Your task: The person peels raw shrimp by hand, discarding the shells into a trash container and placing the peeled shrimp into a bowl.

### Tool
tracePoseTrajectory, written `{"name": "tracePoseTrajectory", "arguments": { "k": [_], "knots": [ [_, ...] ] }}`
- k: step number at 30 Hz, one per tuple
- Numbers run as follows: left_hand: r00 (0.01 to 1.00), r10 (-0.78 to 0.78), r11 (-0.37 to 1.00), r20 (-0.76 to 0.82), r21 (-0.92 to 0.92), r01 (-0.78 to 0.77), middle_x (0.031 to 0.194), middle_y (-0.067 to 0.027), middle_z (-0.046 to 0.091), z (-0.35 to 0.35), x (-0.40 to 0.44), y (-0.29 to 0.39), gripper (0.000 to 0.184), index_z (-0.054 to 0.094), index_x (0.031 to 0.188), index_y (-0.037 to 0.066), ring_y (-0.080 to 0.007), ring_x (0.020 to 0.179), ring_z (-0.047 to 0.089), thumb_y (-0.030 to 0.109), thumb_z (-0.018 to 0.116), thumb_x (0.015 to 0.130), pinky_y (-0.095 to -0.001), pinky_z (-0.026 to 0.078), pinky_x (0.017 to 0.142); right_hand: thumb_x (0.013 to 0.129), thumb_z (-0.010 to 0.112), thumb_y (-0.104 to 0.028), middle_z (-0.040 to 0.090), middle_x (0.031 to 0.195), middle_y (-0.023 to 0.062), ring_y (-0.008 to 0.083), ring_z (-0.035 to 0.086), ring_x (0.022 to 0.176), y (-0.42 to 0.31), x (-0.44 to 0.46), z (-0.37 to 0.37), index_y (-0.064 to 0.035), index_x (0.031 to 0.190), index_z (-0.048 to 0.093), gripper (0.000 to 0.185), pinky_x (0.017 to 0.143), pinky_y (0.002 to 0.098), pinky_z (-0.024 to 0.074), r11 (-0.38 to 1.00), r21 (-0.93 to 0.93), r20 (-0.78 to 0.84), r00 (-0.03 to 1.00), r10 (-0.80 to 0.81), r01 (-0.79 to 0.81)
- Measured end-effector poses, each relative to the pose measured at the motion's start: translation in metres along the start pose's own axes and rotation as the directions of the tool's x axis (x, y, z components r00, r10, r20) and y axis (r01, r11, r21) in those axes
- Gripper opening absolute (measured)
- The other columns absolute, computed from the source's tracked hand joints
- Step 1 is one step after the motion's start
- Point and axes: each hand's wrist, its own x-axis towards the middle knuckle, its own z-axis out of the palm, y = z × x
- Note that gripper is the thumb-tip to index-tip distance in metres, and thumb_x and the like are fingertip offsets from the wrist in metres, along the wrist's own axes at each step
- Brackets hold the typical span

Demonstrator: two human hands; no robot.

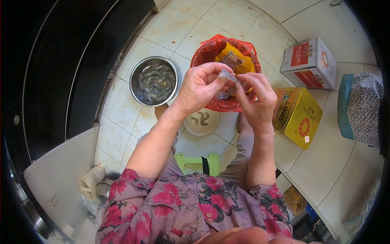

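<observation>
Left hand (pixel 199 87) and right hand (pixel 260 95) pinch a translucent shrimp (pixel 226 75) between narrowed fingertips, over the red-lined bin (pixel 202 51), within its rim; a light, close grip there should limit tearing.

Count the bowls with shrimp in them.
2: a metal bowl on the floor left of the bin, and a white bowl on the bin's near side. Another could be hidden behind the arms.
</observation>
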Motion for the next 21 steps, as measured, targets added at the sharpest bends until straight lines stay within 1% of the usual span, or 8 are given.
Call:
{"name": "tracePoseTrajectory", "arguments": {
  "k": [3, 5, 6, 8, 12, 14, 18, 21],
  "knots": [
    [1.0, 0.018, 1.0, 0.005, -0.009, -0.018, 0.107, -0.0092, 0.067, 0.001, 0.0, -0.001, 0.019, 0.06, 0.112, -0.001, -0.0146, 0.097, 0.065, 0.007, 0.055, 0.096, -0.0302, 0.056, 0.087, 0.074, 0.071, -0.001, 0.065, 0.084, 0.0083, 0.0222, 0.064, 0.072, 0.003, -0.002, 0.003, -0.0035, 0.087, 0.066, 0.014, 0.063, 0.0314, 0.0533, 0.999, -0.046, 0.015, 1.0, -0.02, 0.021],
    [0.999, 0.042, 0.997, -0.009, 0.07, -0.041, 0.102, -0.0073, 0.068, 0.003, -0.001, -0.002, 0.018, 0.062, 0.111, -0.001, -0.0119, 0.093, 0.065, 0.006, 0.057, 0.095, -0.0279, 0.056, 0.084, 0.073, 0.071, -0.002, 0.064, 0.081, 0.0081, 0.024, 0.063, 0.07, 0.007, -0.003, 0.004, -0.0043, 0.085, 0.066, 0.013, 0.061, 0.0319, 0.0523, 0.989, -0.099, 0.035, 0.994, -0.103, 0.106],
    [0.999, 0.041, 0.997, -0.008, 0.069, -0.04, 0.102, -0.0073, 0.068, 0.003, -0.002, 0.0, 0.018, 0.062, 0.111, -0.001, -0.0119, 0.093, 0.065, 0.006, 0.057, 0.095, -0.0279, 0.056, 0.084, 0.073, 0.071, -0.002, 0.064, 0.081, 0.0081, 0.024, 0.063, 0.07, 0.007, -0.003, 0.004, -0.0043, 0.085, 0.066, 0.013, 0.061, 0.0319, 0.0523, 0.989, -0.1, 0.034, 0.994, -0.102, 0.105],
    [1.0, 0.0, 0.932, 0.017, 0.363, -0.006, 0.099, -0.0063, 0.068, 0.002, -0.003, 0.008, 0.019, 0.062, 0.111, -0.002, -0.0101, 0.09, 0.065, 0.006, 0.059, 0.094, -0.0261, 0.055, 0.082, 0.073, 0.071, -0.001, 0.063, 0.079, 0.0076, 0.0241, 0.062, 0.068, 0.007, -0.002, 0.004, -0.005, 0.083, 0.066, 0.012, 0.061, 0.0325, 0.0517, 0.973, -0.157, 0.045, 0.986, -0.164, 0.169],
    [1.0, 0.008, 0.933, 0.023, 0.359, -0.016, 0.097, -0.0061, 0.069, 0.004, -0.004, 0.004, 0.019, 0.062, 0.111, -0.002, -0.0096, 0.09, 0.065, 0.006, 0.059, 0.094, -0.0256, 0.055, 0.081, 0.072, 0.071, -0.001, 0.063, 0.078, 0.0075, 0.0234, 0.062, 0.066, 0.006, -0.003, 0.005, -0.0047, 0.081, 0.066, 0.011, 0.06, 0.0326, 0.0517, 0.977, -0.165, 0.05, 0.991, -0.126, 0.133],
    [0.999, 0.031, 0.994, 0.028, 0.103, -0.034, 0.098, -0.007, 0.069, 0.004, -0.002, -0.006, 0.018, 0.062, 0.11, -0.003, -0.0105, 0.091, 0.065, 0.007, 0.059, 0.095, -0.0265, 0.055, 0.082, 0.072, 0.07, 0.0, 0.063, 0.077, 0.0076, 0.0223, 0.062, 0.065, 0.004, -0.004, 0.004, -0.0039, 0.081, 0.066, 0.011, 0.057, 0.0317, 0.0517, 0.994, -0.1, 0.007, 0.999, -0.052, 0.053],
    [0.999, 0.007, 1.0, 0.033, 0.028, -0.008, 0.103, -0.0088, 0.068, 0.001, 0.001, -0.007, 0.019, 0.061, 0.111, -0.002, -0.0135, 0.094, 0.066, 0.009, 0.058, 0.096, -0.0281, 0.056, 0.083, 0.072, 0.069, 0.002, 0.062, 0.077, 0.0072, 0.0194, 0.063, 0.063, 0.001, -0.004, 0.002, -0.0027, 0.08, 0.065, 0.01, 0.054, 0.0304, 0.0513, 0.998, -0.055, -0.056, 0.998, -0.027, 0.024],
    [0.999, 0.019, 0.997, 0.041, -0.08, -0.015, 0.109, -0.0111, 0.066, 0.0, 0.002, -0.003, 0.021, 0.059, 0.114, 0.0, -0.0178, 0.097, 0.067, 0.01, 0.057, 0.096, -0.0295, 0.056, 0.083, 0.072, 0.068, 0.004, 0.062, 0.076, 0.0066, 0.0161, 0.062, 0.062, 0.002, -0.003, 0.0, -0.0019, 0.079, 0.064, 0.011, 0.053, 0.0283, 0.0509, 0.999, 0.028, -0.082, 0.996, 0.034, -0.032]
  ]
}}
